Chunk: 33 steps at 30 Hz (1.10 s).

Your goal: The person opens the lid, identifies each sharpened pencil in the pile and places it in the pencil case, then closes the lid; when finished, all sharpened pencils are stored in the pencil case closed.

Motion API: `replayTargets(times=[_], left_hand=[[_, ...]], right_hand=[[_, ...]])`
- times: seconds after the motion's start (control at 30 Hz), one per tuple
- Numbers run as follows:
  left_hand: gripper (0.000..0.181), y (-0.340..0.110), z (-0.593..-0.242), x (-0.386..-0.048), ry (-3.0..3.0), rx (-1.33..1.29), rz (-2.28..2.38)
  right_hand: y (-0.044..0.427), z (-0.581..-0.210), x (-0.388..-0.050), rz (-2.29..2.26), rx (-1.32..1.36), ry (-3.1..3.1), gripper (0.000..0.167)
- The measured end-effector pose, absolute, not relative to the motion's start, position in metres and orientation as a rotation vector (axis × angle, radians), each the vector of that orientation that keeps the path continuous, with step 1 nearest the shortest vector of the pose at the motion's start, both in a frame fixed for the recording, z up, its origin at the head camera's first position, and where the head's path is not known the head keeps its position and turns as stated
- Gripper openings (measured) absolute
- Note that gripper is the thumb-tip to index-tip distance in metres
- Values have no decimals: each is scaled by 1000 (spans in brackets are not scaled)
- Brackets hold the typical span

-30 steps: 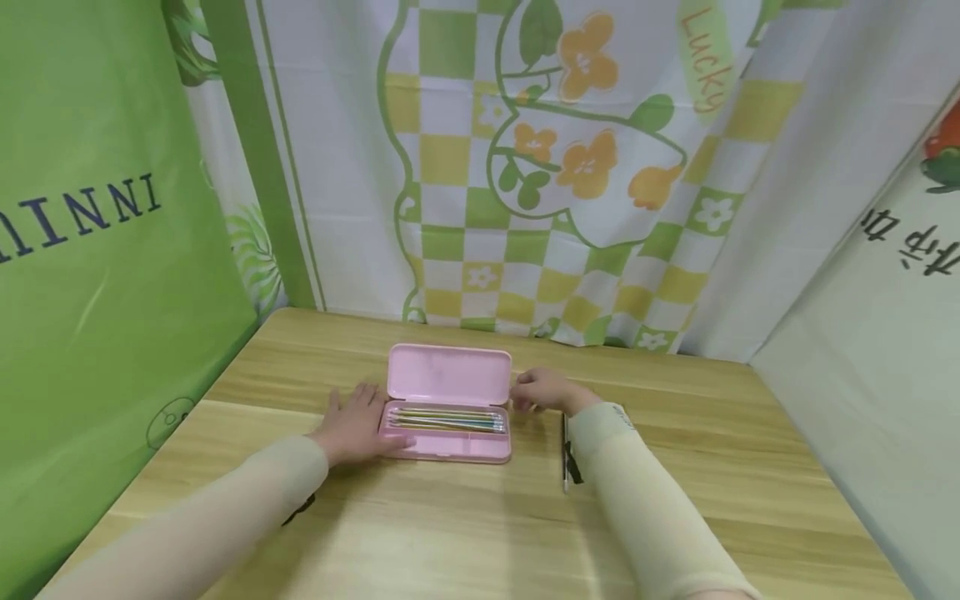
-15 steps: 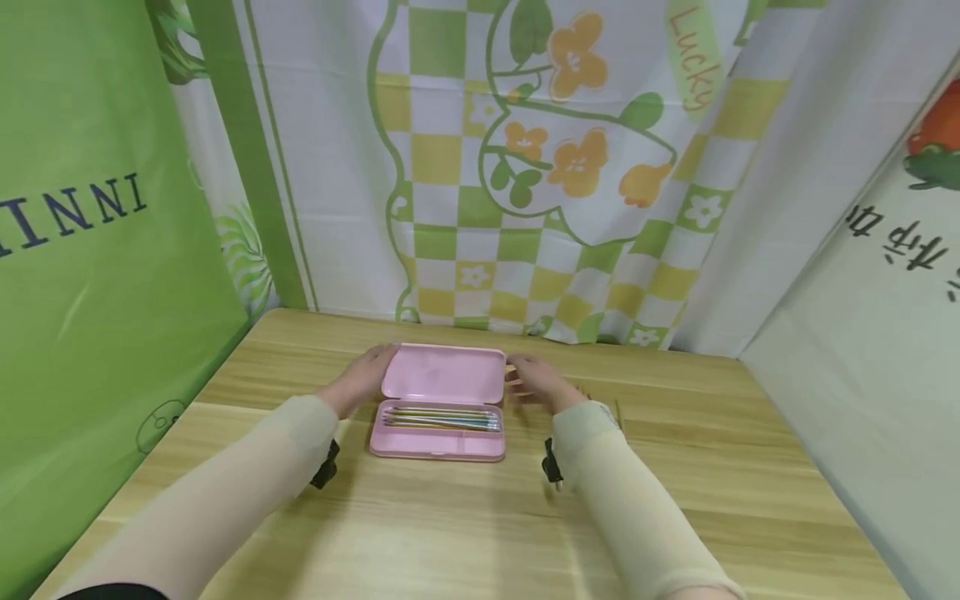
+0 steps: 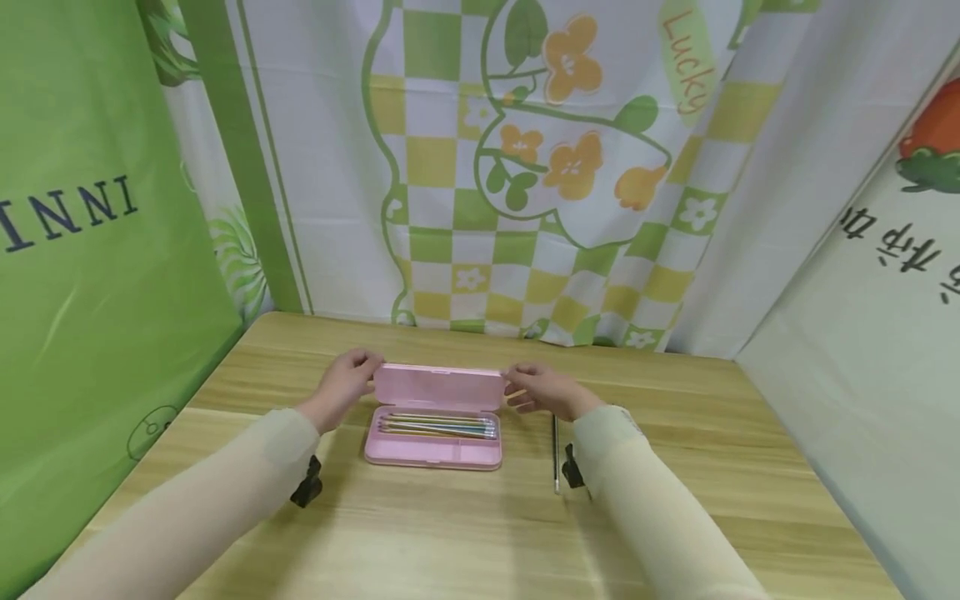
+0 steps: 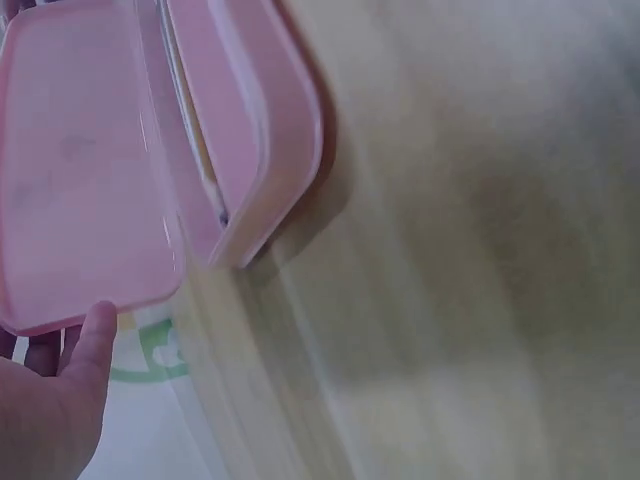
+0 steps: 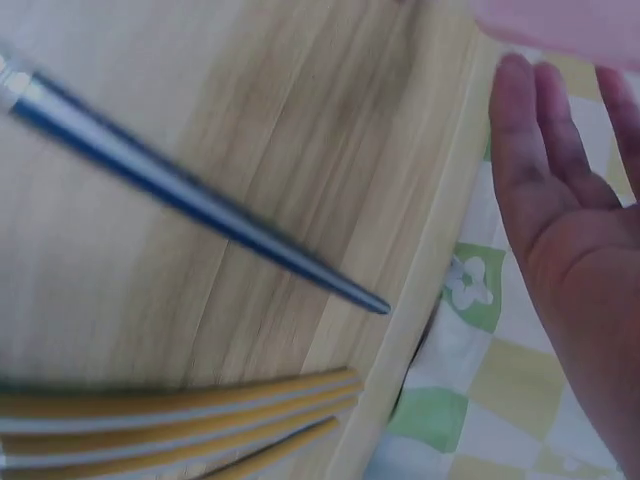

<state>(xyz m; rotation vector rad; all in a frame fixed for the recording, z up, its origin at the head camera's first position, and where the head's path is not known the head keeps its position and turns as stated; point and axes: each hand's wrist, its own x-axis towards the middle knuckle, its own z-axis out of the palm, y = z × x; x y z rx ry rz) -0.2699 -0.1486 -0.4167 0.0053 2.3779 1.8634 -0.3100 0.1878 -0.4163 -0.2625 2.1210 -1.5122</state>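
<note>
A pink pencil case point(image 3: 433, 452) lies on the wooden table with its lid raised on the hinge. Several pencils point(image 3: 435, 426) lie in its long back compartment; the front part shows bare pink plastic. My left hand point(image 3: 341, 387) holds the left end of the lid point(image 4: 85, 170), thumb on its edge and fingers behind it. At the lid's right corner, my right hand point(image 3: 546, 389) pinches the edge, with its lower fingers extended; the contact is partly out of the right wrist view.
A dark pencil point(image 3: 556, 454) lies on the table point(image 3: 435, 533) beside my right forearm. The right wrist view also shows several yellow-striped pencils point(image 5: 200, 415) near it, which my sleeve hides in the head view. A patterned curtain point(image 3: 465, 250) hangs behind the table.
My left hand has gone from the case's left side up to the lid. The lid has swung from leaning back to a steeper, more forward tilt, with both hands at its ends.
</note>
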Motion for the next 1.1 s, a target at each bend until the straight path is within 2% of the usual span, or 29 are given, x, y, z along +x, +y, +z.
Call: replayTargets(times=[0.1, 0.17, 0.4, 0.5, 0.73, 0.9, 1.1], left_hand=[[31, -151, -421, -261, 2384, -4, 1858], [33, -153, -423, -255, 2351, 10, 1833], [69, -164, -440, -237, 2281, 89, 1569], [75, -161, -446, -234, 2349, 90, 1497], [71, -153, -456, -232, 2489, 60, 1461], [62, -148, -460, -236, 2541, 80, 1454], [60, -141, -463, -249, 2592, 123, 1407]], right_hand=[[196, -415, -305, -1474, -298, 2059, 45], [199, -414, -301, -1436, -295, 2027, 47], [191, -418, -287, -1094, -311, 2066, 81], [184, -421, -282, -955, -364, 2182, 89], [173, -422, -276, -670, -544, 2441, 88], [173, -422, -276, -638, -533, 2493, 90], [178, -422, -281, -661, -526, 2527, 86]])
